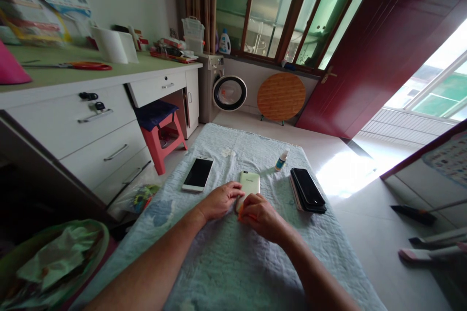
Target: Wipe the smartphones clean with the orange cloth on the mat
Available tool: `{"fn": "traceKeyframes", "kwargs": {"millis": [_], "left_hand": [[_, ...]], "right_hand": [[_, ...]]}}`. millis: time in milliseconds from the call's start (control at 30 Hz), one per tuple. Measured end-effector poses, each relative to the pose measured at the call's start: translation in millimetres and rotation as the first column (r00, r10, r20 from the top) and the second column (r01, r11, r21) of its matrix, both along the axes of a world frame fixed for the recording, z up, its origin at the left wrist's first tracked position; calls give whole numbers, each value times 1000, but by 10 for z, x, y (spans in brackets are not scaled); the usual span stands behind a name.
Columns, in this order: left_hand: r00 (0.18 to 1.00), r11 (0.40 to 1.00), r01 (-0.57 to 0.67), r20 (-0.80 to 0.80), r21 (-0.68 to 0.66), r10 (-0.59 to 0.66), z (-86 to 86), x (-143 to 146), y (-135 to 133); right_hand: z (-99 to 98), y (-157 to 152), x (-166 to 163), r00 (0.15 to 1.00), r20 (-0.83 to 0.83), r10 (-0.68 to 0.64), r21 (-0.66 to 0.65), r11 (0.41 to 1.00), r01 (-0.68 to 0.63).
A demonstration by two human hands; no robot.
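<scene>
A pale, whitish-gold smartphone (pixel 250 182) lies back side up on the cloth-covered table, its camera end pointing away from me. My left hand (pixel 222 199) holds it along its left edge, with the fingertips against the side and back. Over the near part of the phone, my right hand (pixel 260 215) is closed on a small orange cloth (pixel 241 213), partly hidden under the fingers. To the left lies a white smartphone (pixel 198 174) with a dark screen. On the right, a black smartphone (pixel 308 187) rests on a stack, and a small spray bottle (pixel 281 160) stands behind it.
A light blue patterned cloth (pixel 219 272) covers the table. A waste bin (pixel 104 252) stands at the lower left, beside a white desk (pixel 105 138) with drawers. Behind are a red stool (pixel 156 148) and an open washing machine (pixel 207 92). A red door (pixel 365 53) is at right.
</scene>
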State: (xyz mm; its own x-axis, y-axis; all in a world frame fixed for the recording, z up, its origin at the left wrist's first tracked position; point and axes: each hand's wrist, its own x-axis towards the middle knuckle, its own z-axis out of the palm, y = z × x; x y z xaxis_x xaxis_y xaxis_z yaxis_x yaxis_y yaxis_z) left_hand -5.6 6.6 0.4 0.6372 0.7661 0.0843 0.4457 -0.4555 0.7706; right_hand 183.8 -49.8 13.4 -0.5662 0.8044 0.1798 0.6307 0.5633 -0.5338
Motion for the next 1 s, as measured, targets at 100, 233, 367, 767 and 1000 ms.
{"fn": "traceKeyframes", "kwargs": {"millis": [100,233,367,767,1000], "left_hand": [[1000,1000,6,-20,3,-6,18,2,-20],[1000,1000,2,-28,7,-2,9,8,-36],[1000,1000,2,-10,26,-1,-37,11,-30],[996,996,-38,-73,76,44,-21,14,-40],[996,994,-37,-72,103,44,-45,29,-28]], "right_hand": [[-67,-30,-102,999,16,-39,53,998,38],[-91,-47,-222,997,28,-71,113,991,68],[-99,-25,-272,989,76,-129,152,981,117],[28,-96,89,972,135,-191,3,981,193],[-46,-31,-26,966,176,-188,66,982,179]]}}
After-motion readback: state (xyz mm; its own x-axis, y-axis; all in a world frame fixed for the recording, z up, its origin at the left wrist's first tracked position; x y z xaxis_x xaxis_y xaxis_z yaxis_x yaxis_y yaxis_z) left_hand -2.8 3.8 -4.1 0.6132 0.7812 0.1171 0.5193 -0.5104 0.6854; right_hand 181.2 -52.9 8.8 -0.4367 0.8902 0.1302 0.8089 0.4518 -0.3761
